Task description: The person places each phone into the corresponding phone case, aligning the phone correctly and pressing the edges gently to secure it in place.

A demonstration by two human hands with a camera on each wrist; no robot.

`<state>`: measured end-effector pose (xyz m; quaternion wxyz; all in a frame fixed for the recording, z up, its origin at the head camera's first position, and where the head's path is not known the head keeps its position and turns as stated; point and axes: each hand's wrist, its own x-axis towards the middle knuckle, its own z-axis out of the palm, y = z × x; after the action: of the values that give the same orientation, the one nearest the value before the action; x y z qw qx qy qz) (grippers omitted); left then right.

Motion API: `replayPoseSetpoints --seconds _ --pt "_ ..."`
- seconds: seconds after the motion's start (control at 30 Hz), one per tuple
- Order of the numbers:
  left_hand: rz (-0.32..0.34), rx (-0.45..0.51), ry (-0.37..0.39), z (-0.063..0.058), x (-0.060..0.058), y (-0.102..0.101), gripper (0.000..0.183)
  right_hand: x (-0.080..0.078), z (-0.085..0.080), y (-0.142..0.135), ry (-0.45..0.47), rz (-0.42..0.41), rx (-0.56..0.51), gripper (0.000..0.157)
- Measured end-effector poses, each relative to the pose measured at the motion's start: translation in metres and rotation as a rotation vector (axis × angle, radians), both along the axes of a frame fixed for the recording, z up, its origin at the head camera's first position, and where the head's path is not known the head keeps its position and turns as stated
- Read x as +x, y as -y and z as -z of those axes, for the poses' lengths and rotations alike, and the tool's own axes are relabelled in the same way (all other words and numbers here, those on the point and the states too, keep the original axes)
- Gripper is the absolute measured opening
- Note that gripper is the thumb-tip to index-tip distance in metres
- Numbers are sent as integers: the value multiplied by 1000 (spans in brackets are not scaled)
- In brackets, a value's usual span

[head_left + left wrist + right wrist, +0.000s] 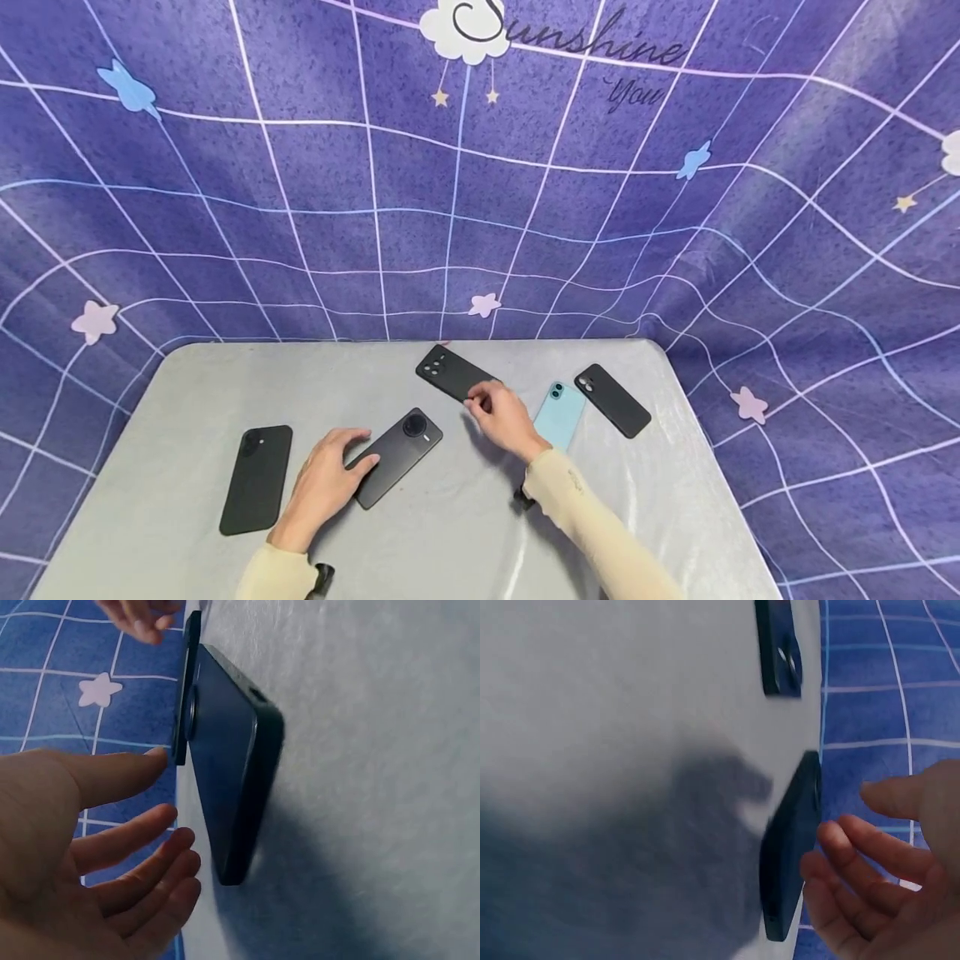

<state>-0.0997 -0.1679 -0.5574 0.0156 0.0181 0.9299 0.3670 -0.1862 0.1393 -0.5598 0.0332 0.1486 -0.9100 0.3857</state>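
A dark grey phone (397, 458) with a round camera lies slanted in mid-table. My left hand (326, 479) is spread at its lower left end, thumb over its edge; in the left wrist view that hand (127, 855) has relaxed fingers apart from the phone (225, 765). Farther back lies a black phone case (453, 375) with camera cutouts. Just over its near right end hovers my right hand (504, 417), fingers loosely bent. Nothing shows between the right hand's (877, 870) thumb and fingers in the right wrist view, beside the black case (787, 855).
On the left lies a black phone or cased phone (257, 479). A light blue phone (558, 412) is partly hidden behind my right wrist, with another black phone case (615, 402) to its right. A purple-blue gridded cloth (420, 183) hangs behind the grey-covered table (450, 542).
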Motion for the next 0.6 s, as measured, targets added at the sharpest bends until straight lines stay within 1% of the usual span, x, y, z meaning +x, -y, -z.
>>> replayPoseSetpoints --seconds 0.13,0.27,0.37,0.5,0.6 --pt "19 -70 24 -4 -4 0 53 -24 -2 0 2 38 26 23" --pt "29 -126 55 -8 -8 -2 56 -42 -1 1 7 81 99 35" --pt "33 -160 74 -10 -11 -5 56 -51 -2 3 22 93 165 42" --pt "42 -214 80 -13 -13 -9 57 -57 -3 7 39 92 269 49" --pt "49 -254 73 -12 -14 -12 60 -60 -1 10 31 85 340 47"
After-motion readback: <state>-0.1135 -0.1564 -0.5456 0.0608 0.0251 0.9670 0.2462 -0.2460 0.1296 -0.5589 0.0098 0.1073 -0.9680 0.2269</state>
